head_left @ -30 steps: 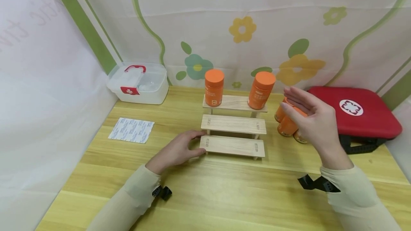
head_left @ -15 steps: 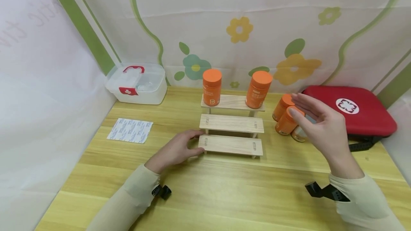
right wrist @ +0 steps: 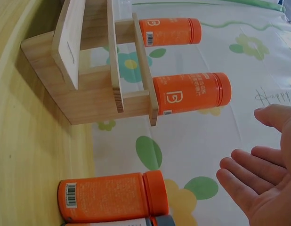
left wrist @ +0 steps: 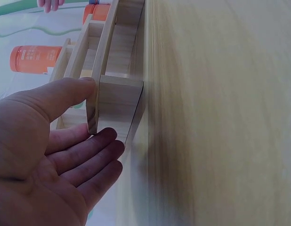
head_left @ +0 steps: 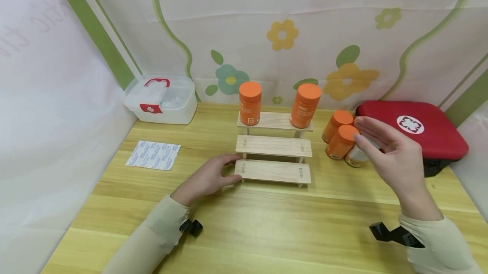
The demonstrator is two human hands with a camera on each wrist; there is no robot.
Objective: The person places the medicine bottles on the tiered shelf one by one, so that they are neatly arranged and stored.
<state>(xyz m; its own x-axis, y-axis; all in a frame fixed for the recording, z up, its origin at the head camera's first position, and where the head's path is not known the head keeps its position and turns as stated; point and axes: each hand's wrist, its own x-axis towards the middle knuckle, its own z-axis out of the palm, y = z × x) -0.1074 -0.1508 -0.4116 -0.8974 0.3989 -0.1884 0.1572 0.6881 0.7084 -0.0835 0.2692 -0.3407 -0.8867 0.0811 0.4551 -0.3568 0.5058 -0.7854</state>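
A three-tier wooden step rack [head_left: 273, 170] stands mid-table, two orange pill bottles [head_left: 250, 103] [head_left: 306, 106] upright on its top tier. My left hand [head_left: 207, 179] holds the left end of the lowest tier; in the left wrist view its thumb lies on the board [left wrist: 104, 61] and its fingers are at the board's end and below. My right hand [head_left: 396, 159] hovers, fingers extended and holding nothing, beside a cluster of bottles. Two of these are orange bottles [head_left: 337, 125] [head_left: 342, 142]; the third is a white-labelled bottle [head_left: 356, 156], partly covered by that hand in the head view.
At the back left sits a clear first-aid box [head_left: 162, 99] with a red handle. A printed white packet [head_left: 153, 155] lies flat in front of it. The red first-aid case [head_left: 438, 132] occupies the back right, behind my right hand. A printed curtain [head_left: 228, 20] hangs behind the table.
My right hand has drawn back to the right and toward me, uncovering more of the bottle cluster. The left hand stays on the rack. The head view has shifted slightly.
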